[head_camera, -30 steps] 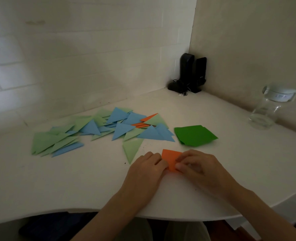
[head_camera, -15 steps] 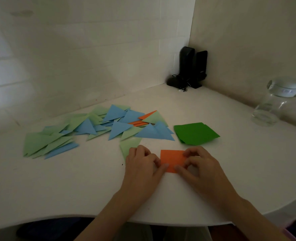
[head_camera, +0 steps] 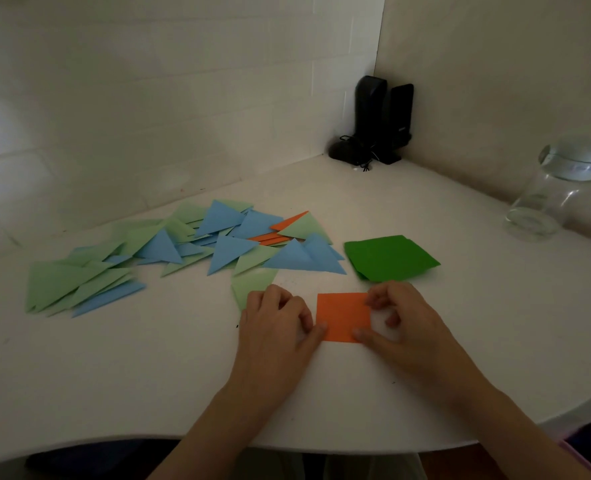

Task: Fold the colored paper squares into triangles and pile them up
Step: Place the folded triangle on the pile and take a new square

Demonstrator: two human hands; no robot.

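Observation:
An orange paper square [head_camera: 342,315] lies flat on the white table [head_camera: 148,368] between my hands. My left hand [head_camera: 275,318] has curled fingers and its thumb tip presses the paper's lower left corner. My right hand [head_camera: 403,318] pinches the paper's right edge with its fingertips, and its thumb touches the lower right corner. A spread of folded triangles [head_camera: 218,244] in light green, blue and orange lies behind and to the left. A stack of dark green squares [head_camera: 389,258] sits just behind my right hand.
A clear glass jar [head_camera: 550,199] with a lid stands at the right by the wall. Two black speakers [head_camera: 380,123] with a cable stand in the back corner. The table's curved front edge runs close below my wrists.
The orange paper has been opened out from a small folded shape to a flat square. My hands have moved apart to its left and right edges.

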